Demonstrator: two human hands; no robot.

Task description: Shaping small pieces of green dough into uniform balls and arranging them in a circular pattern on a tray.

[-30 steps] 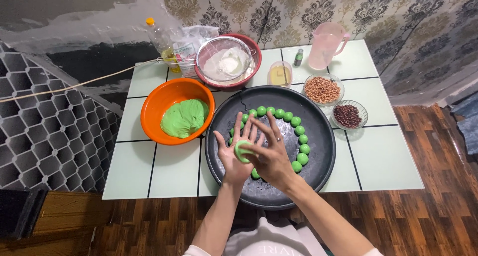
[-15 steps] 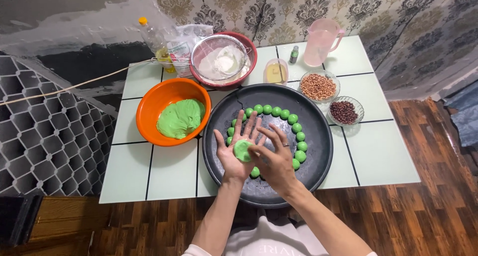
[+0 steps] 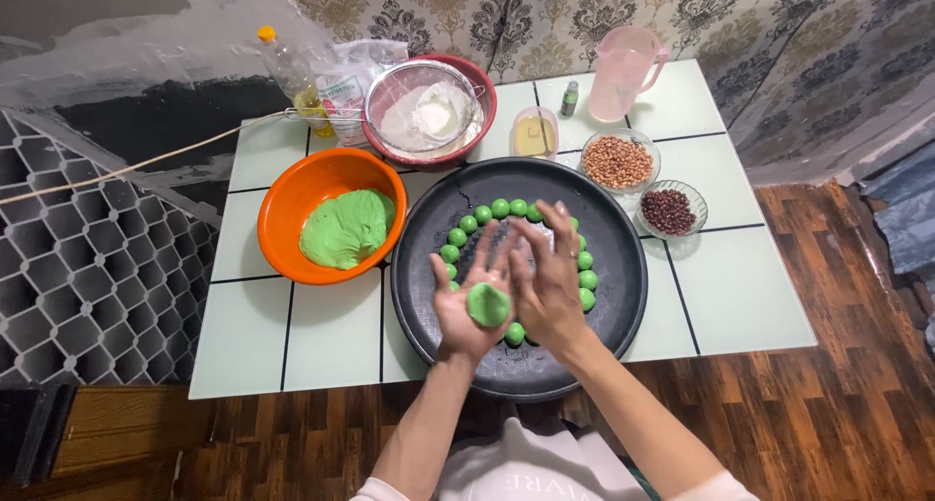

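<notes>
Two hands are raised over the black tray [image 3: 614,296]: the dough ball [image 3: 488,304], earlier hidden between the palms, now lies exposed on the left hand [image 3: 472,301]. The right hand [image 3: 547,282] has slid aside. Both hands' fingers are spread, gripping nothing.

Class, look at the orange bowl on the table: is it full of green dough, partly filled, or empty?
Partly filled. The orange bowl holds one lump of green dough lying toward its right side, while the bare orange inner wall shows on the left and along the rim.

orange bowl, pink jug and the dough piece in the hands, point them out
orange bowl [image 3: 282,204], head view, left rim.
pink jug [image 3: 618,73], head view, body.
dough piece [image 3: 488,304], head view, its middle, on the left palm.
</notes>
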